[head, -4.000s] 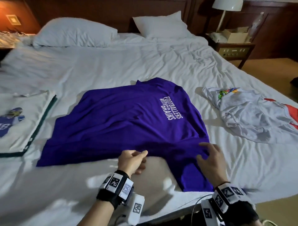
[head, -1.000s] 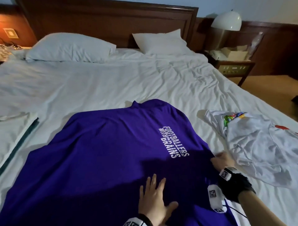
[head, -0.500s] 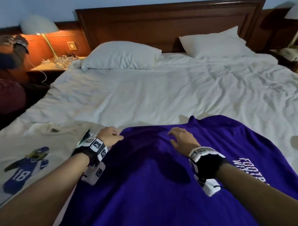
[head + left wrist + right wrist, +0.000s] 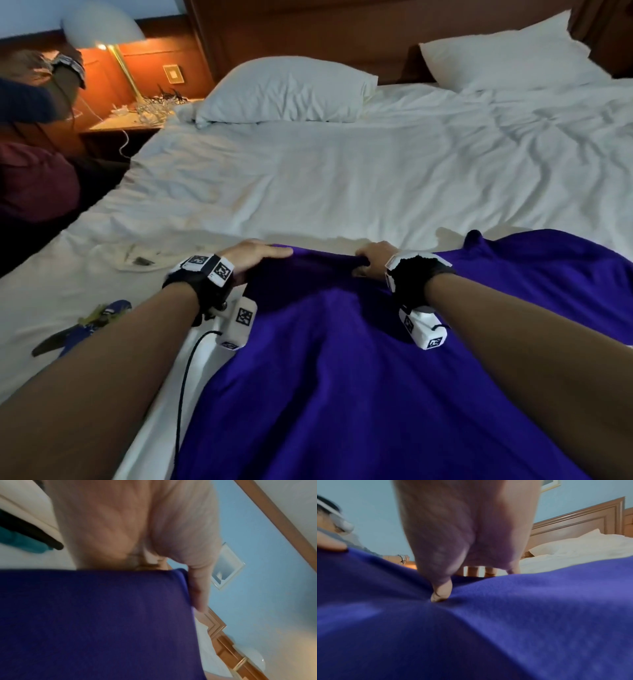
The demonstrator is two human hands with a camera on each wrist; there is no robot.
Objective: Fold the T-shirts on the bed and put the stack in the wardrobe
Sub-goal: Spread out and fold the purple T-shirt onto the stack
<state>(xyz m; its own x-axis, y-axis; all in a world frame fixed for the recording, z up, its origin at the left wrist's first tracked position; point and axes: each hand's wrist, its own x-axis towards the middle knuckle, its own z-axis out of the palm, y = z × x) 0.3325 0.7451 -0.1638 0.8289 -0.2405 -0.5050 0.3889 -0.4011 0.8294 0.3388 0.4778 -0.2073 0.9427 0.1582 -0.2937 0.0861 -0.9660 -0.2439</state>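
Filling the lower middle and right of the head view: purple T-shirt point(image 4: 342, 394), spread over the white bed point(image 4: 342, 178), near part crossed by both forearms. At its far edge, mid-frame: left hand point(image 4: 251, 257) at the left corner of that edge, fingers lying fairly straight along the top of the cloth; from the left wrist view point(image 4: 197, 582), blurred, fingers seemingly wrapped over the hem with cloth under the palm, so probably grasping it. Just right of it, right hand point(image 4: 371, 262), fingers curled over the bunched hem, thumb pressed into the purple cloth in the right wrist view point(image 4: 441, 592), pinching a fold. Between the two hands, edge of the shirt drawn into a dark ridge.

At the lower left of the head view, beside the purple shirt: white T-shirt point(image 4: 68, 308) with a blue printed figure, lying flat on the bed.

Further up, bare rumpled sheet across the middle of the frame. Beyond, two white pillows point(image 4: 287, 92) against a dark wooden headboard point(image 4: 308, 31), one upper centre, one upper right. In the upper left corner: lit lamp point(image 4: 102, 27) on a nightstand point(image 4: 120, 123) strewn with tangled cables.
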